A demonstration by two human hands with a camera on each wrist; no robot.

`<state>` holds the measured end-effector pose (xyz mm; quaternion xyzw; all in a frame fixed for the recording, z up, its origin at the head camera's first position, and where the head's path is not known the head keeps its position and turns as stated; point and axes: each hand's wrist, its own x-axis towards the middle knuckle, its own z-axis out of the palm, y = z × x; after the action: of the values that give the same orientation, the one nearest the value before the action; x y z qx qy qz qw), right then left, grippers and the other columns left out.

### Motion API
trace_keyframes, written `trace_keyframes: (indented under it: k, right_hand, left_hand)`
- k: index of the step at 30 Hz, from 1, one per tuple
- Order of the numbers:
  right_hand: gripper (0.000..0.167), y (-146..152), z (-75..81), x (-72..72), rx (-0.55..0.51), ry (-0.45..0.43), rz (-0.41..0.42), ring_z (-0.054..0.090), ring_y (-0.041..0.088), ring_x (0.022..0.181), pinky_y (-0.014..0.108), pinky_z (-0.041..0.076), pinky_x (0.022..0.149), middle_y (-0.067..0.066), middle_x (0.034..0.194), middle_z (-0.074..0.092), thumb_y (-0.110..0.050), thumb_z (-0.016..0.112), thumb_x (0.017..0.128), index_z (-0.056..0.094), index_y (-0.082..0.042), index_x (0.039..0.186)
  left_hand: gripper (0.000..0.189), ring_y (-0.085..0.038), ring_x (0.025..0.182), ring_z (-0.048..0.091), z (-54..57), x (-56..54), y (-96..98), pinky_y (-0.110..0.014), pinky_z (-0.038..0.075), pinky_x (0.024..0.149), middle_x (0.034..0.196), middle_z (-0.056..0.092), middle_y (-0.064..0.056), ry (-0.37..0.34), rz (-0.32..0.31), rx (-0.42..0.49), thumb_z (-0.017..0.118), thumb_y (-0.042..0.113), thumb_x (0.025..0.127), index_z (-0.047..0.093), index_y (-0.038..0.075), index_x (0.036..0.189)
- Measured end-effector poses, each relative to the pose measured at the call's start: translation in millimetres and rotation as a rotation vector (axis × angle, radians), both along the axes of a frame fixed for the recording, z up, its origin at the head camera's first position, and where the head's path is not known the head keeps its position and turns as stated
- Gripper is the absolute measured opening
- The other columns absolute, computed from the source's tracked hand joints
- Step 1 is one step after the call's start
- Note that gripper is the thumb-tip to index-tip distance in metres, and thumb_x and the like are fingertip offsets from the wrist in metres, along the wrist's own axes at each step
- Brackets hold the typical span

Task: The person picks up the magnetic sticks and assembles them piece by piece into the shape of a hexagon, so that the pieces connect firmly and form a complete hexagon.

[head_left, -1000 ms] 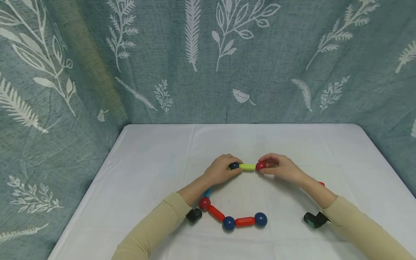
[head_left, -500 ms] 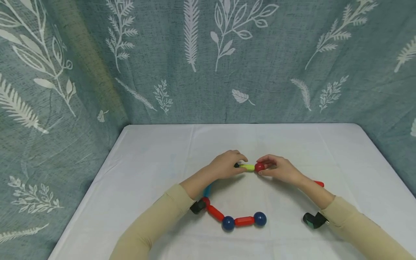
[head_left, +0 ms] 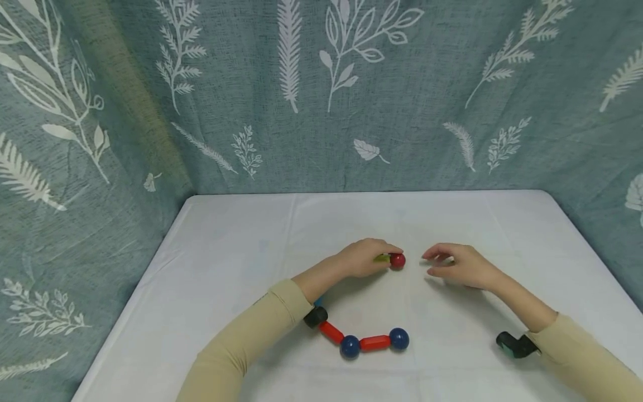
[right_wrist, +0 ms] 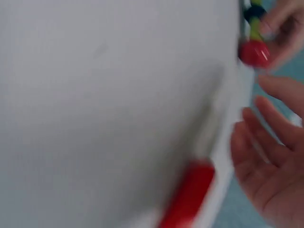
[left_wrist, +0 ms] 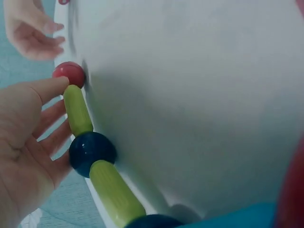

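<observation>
My left hand [head_left: 365, 258] pinches the red ball [head_left: 397, 261] at the far end of a chain of toy balls and rods. In the left wrist view, a yellow-green rod [left_wrist: 77, 111] joins that ball to a dark blue ball [left_wrist: 92, 154], and a second yellow-green rod [left_wrist: 116, 194] follows. The thumb touches the red ball while the other fingers lie behind the chain. To the right, my right hand [head_left: 464, 267] hovers apart from the chain, fingers loosely bent around nothing. In the right wrist view a loose red rod [right_wrist: 187, 197] lies on the table, blurred.
Toward me the chain curves on with red rods [head_left: 375, 343] and dark blue balls [head_left: 350, 347]. My left forearm and its black wrist camera [head_left: 315, 317] cover part of it. A patterned teal curtain [head_left: 321, 151] hangs behind the white-covered table [head_left: 241, 223].
My left hand has slid right along the chain to the red ball. The right hand has let go of that ball and drawn away to the right.
</observation>
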<state>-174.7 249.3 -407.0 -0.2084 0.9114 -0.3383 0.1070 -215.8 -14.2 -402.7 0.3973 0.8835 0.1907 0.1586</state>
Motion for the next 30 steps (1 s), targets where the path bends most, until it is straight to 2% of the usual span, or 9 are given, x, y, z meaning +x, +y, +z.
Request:
trace_keyframes:
  k: [2, 5, 9, 12, 14, 17, 22, 30]
  right_hand:
    - [0.034, 16, 7.8, 5.0, 0.084, 0.021, 0.039, 0.059, 0.030, 0.103, 0.045, 0.050, 0.083, 0.009, 0.112, 0.065, -0.022, 0.075, 0.086, 0.066, -0.005, 0.114]
    - [0.038, 35, 16.0, 11.7, 0.206, -0.009, 0.058, 0.057, 0.034, 0.103, 0.050, 0.048, 0.084, 0.010, 0.110, 0.063, -0.021, 0.079, 0.081, 0.065, -0.002, 0.111]
    - [0.027, 47, 15.6, 16.4, 0.265, -0.056, 0.026, 0.057, 0.025, 0.088, 0.042, 0.049, 0.075, 0.006, 0.096, 0.062, -0.012, 0.079, 0.078, 0.065, -0.002, 0.100]
    - [0.018, 40, 9.9, 16.6, 0.227, -0.045, -0.003, 0.053, 0.017, 0.078, 0.034, 0.047, 0.067, 0.000, 0.087, 0.061, -0.008, 0.076, 0.080, 0.065, -0.004, 0.094]
    - [0.017, 29, 5.4, 15.4, 0.187, -0.029, -0.015, 0.053, 0.015, 0.077, 0.032, 0.047, 0.067, -0.001, 0.086, 0.062, -0.011, 0.076, 0.082, 0.067, -0.005, 0.095]
    - [0.022, 8, -1.7, 11.0, 0.119, -0.015, -0.030, 0.055, 0.015, 0.080, 0.031, 0.049, 0.069, -0.001, 0.090, 0.065, -0.017, 0.076, 0.084, 0.069, -0.005, 0.101]
    - [0.025, -22, -10.5, 2.6, 0.035, -0.002, -0.066, 0.056, 0.014, 0.078, 0.030, 0.048, 0.068, -0.003, 0.086, 0.065, -0.019, 0.077, 0.084, 0.071, -0.006, 0.104]
    - [0.026, -37, -14.0, -3.5, -0.033, -0.022, -0.088, 0.060, 0.015, 0.082, 0.031, 0.050, 0.070, -0.003, 0.085, 0.065, -0.018, 0.076, 0.084, 0.070, -0.004, 0.105]
  left_hand:
    - [0.042, -0.014, 0.113, 0.057, -2.1, -0.4, -0.8, -0.025, 0.042, 0.097, 0.126, 0.063, -0.003, 0.006, -0.011, 0.015, 0.058, 0.014, 0.099, 0.054, 0.016, 0.140]
    - [0.043, -0.013, 0.104, 0.056, -3.8, -0.8, -1.5, -0.024, 0.043, 0.093, 0.122, 0.064, -0.004, 0.005, -0.022, 0.029, 0.058, 0.011, 0.098, 0.054, 0.015, 0.141]
    - [0.044, -0.013, 0.104, 0.055, -4.4, -0.8, -1.6, -0.024, 0.043, 0.092, 0.124, 0.063, -0.004, -0.016, -0.014, 0.031, 0.057, 0.009, 0.098, 0.053, 0.015, 0.141]
    - [0.044, -0.013, 0.105, 0.055, -5.4, -0.8, -1.5, -0.024, 0.043, 0.092, 0.124, 0.063, -0.005, -0.024, -0.008, 0.035, 0.057, 0.007, 0.098, 0.053, 0.014, 0.141]
    - [0.043, -0.013, 0.105, 0.056, -6.1, -0.8, -1.4, -0.023, 0.043, 0.092, 0.124, 0.063, -0.005, -0.020, -0.008, 0.037, 0.056, 0.007, 0.098, 0.053, 0.014, 0.141]
    - [0.043, -0.014, 0.113, 0.056, -6.6, -0.5, -1.9, -0.024, 0.042, 0.096, 0.129, 0.062, -0.006, -0.012, -0.007, 0.042, 0.056, 0.006, 0.098, 0.053, 0.013, 0.141]
    - [0.043, -0.018, 0.123, 0.053, -7.1, 0.3, -2.6, -0.025, 0.040, 0.101, 0.134, 0.059, -0.007, -0.012, -0.011, 0.052, 0.055, 0.004, 0.099, 0.052, 0.012, 0.141]
    - [0.044, -0.019, 0.124, 0.053, -7.0, 1.0, -2.6, -0.025, 0.040, 0.101, 0.135, 0.058, -0.007, -0.003, -0.028, 0.044, 0.054, 0.002, 0.098, 0.052, 0.010, 0.141]
